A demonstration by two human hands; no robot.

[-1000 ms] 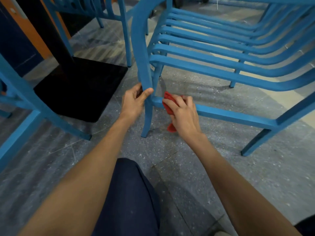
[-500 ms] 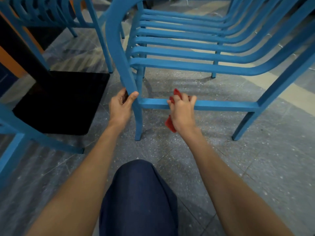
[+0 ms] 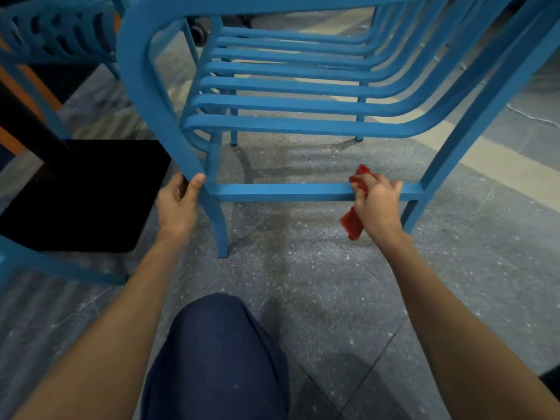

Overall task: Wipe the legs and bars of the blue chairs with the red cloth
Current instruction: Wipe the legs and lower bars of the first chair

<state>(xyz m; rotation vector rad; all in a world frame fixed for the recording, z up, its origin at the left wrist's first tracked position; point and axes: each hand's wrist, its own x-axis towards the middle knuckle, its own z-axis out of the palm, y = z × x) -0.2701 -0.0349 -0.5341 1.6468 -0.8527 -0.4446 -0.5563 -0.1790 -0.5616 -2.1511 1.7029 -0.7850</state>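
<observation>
Bar axis: lower bar [image 3: 281, 191] runs left-right across mid-frame.
Right hand [image 3: 377, 204]: fingers [image 3: 391, 187] clench red cloth [image 3: 351, 222] over the bar's right end, right leg [image 3: 412, 213] just beside.
Left hand [image 3: 177, 204]: grips left leg [image 3: 219, 225].

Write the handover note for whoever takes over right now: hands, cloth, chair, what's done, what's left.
Left hand grips a leg of the blue chair, steadying it.
Right hand holds the red cloth against the low bar, near its right end.
Done: this bar wiped from that leg to here in the last second.
Left: bar's last stretch, the legs, other chairs.
</observation>
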